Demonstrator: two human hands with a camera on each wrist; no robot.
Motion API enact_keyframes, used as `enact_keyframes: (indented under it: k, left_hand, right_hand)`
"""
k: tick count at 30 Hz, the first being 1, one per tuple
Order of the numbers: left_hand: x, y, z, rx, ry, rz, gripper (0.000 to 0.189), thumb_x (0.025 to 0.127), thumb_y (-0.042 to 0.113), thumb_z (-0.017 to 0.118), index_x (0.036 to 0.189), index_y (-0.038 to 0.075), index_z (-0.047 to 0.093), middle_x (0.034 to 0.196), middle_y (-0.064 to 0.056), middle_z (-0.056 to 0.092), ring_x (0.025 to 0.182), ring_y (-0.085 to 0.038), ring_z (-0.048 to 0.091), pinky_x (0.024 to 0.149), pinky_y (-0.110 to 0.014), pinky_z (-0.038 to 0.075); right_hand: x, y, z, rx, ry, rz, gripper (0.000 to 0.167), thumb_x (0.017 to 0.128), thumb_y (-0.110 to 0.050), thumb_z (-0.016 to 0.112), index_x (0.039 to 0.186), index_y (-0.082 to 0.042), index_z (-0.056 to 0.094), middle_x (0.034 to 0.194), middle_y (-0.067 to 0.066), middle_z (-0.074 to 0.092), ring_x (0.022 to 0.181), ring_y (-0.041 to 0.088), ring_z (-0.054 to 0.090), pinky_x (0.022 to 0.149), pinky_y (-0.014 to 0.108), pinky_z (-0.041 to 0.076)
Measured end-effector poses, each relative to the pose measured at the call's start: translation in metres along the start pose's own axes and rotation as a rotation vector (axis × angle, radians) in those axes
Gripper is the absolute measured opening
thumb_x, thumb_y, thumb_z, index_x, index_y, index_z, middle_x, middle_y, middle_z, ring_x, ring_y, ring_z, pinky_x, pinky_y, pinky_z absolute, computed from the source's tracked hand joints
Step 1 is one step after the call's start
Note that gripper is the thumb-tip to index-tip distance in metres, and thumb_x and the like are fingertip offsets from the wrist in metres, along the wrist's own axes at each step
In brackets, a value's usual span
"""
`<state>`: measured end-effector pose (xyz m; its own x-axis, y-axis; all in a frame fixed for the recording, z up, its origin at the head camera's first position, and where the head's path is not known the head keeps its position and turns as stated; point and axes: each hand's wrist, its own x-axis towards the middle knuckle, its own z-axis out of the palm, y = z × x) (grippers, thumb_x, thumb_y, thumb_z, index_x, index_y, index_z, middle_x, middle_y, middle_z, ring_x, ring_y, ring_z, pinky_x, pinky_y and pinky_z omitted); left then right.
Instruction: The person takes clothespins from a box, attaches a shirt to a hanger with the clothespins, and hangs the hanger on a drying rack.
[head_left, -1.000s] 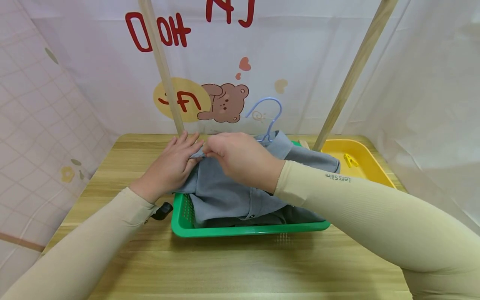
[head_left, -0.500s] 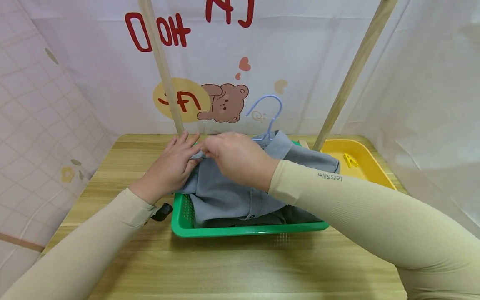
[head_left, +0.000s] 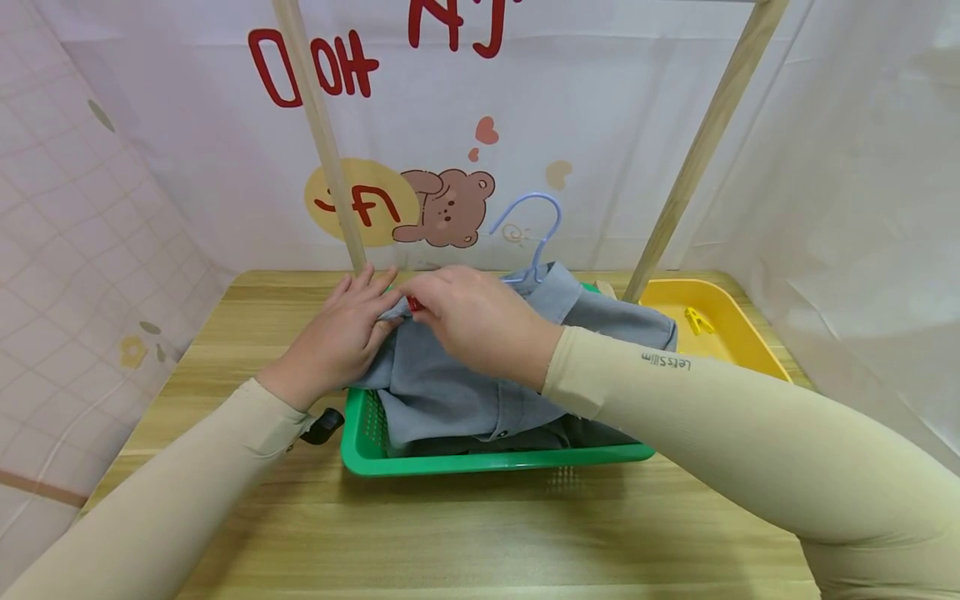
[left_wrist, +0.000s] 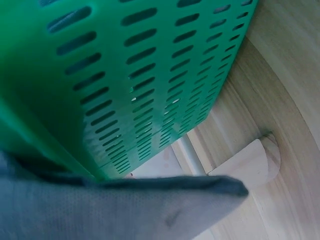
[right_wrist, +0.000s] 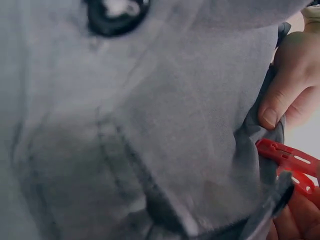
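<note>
A grey-blue button shirt (head_left: 442, 375) lies over the green basket (head_left: 495, 463), with a light blue hanger (head_left: 559, 217) standing out of its collar. At the shirt's far left part, my left hand (head_left: 337, 333) pinches the cloth between thumb and fingers. Close beside it, my right hand (head_left: 483, 321) holds a red clothespin (right_wrist: 287, 156) against the gathered cloth. The right wrist view shows the left thumb (right_wrist: 277, 102) on the fabric just above that clothespin. Whether the clothespin has cloth between its tips I cannot tell. In the left wrist view, a shirt edge (left_wrist: 125, 210) hangs beside the basket's slotted wall.
At the right stands a yellow tray (head_left: 757, 337) with a yellow clothespin (head_left: 699, 321) in it. Two wooden posts (head_left: 705, 154) rise behind the basket, one on each side. A wooden foot with a rounded end (left_wrist: 250, 162) lies near the basket on the wood-grain table (head_left: 480, 542).
The red clothespin has come into sight at my right fingertips, where earlier it was hidden. My right hand has shifted slightly left; the left hand keeps its place on the cloth.
</note>
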<state>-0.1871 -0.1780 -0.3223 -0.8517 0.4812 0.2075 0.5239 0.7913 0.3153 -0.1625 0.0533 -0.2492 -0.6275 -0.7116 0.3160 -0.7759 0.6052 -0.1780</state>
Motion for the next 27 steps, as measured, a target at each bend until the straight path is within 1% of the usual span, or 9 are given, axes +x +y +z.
enact_keyframes:
  k: [4,7,9,12,15,18,22,27]
  left_hand:
    - [0.001,0.0,0.001,0.001,0.005,-0.003,0.054,0.111,0.026,0.051,0.161,0.008,0.043,0.173,-0.019,0.028,0.163,-0.047,0.012,0.131,-0.065,0.009]
    - [0.001,-0.001,0.002,0.002,0.009,-0.004,0.054,0.111,0.026,0.052,0.16,0.007,0.044,0.173,-0.019,0.028,0.163,-0.047,0.012,0.131,-0.065,0.009]
    - [0.001,-0.001,0.003,0.004,0.006,-0.005,0.054,0.111,0.026,0.053,0.16,0.006,0.045,0.173,-0.019,0.028,0.163,-0.047,0.012,0.131,-0.065,0.009]
    - [0.002,0.0,0.003,0.003,-0.002,-0.01,0.053,0.111,0.026,0.051,0.159,0.004,0.045,0.172,-0.02,0.028,0.163,-0.047,0.011,0.131,-0.065,0.008]
    - [0.002,0.0,0.003,0.002,-0.01,-0.018,0.053,0.112,0.026,0.05,0.16,0.004,0.043,0.173,-0.019,0.027,0.163,-0.047,0.01,0.132,-0.064,0.007]
    - [0.003,-0.001,0.003,0.005,-0.015,-0.025,0.053,0.112,0.025,0.049,0.16,0.004,0.042,0.173,-0.018,0.026,0.163,-0.046,0.01,0.132,-0.063,0.007]
    - [0.002,-0.001,0.002,0.006,-0.021,-0.028,0.053,0.112,0.025,0.049,0.161,0.004,0.041,0.174,-0.019,0.025,0.163,-0.047,0.009,0.132,-0.064,0.007]
    - [0.001,-0.002,0.003,0.003,-0.027,-0.03,0.054,0.112,0.026,0.048,0.161,0.005,0.04,0.174,-0.019,0.024,0.163,-0.047,0.008,0.132,-0.064,0.006]
  right_hand:
    - [-0.01,0.001,-0.005,0.015,0.023,-0.034,0.034,0.104,-0.011,0.066,0.138,-0.01,0.064,0.129,0.002,0.072,0.12,0.02,0.067,0.107,0.036,0.054]
    - [-0.022,0.004,-0.012,0.03,0.057,-0.048,0.04,0.103,-0.007,0.067,0.142,-0.009,0.062,0.136,0.003,0.071,0.126,0.021,0.066,0.111,0.037,0.052]
    - [-0.031,0.007,-0.018,0.029,0.111,-0.08,0.04,0.101,-0.006,0.069,0.14,-0.006,0.064,0.135,0.007,0.071,0.126,0.024,0.067,0.112,0.039,0.052]
    - [-0.047,0.014,-0.027,0.005,0.231,-0.14,0.035,0.099,-0.002,0.071,0.134,0.0,0.067,0.13,0.013,0.073,0.122,0.028,0.069,0.109,0.042,0.055]
    - [-0.063,0.024,-0.038,-0.03,0.343,-0.162,0.035,0.096,0.0,0.073,0.13,0.003,0.068,0.127,0.016,0.075,0.119,0.032,0.071,0.105,0.047,0.057]
    - [-0.077,0.036,-0.049,-0.061,0.418,-0.136,0.035,0.094,0.002,0.074,0.13,0.002,0.069,0.125,0.016,0.076,0.115,0.034,0.073,0.1,0.049,0.059]
    - [-0.095,0.053,-0.062,-0.097,0.48,-0.082,0.032,0.094,0.001,0.074,0.126,0.003,0.071,0.121,0.017,0.077,0.106,0.034,0.075,0.092,0.049,0.06]
    - [-0.116,0.071,-0.075,-0.162,0.526,0.015,0.026,0.096,-0.002,0.072,0.121,0.003,0.073,0.114,0.019,0.078,0.1,0.033,0.074,0.087,0.044,0.058]
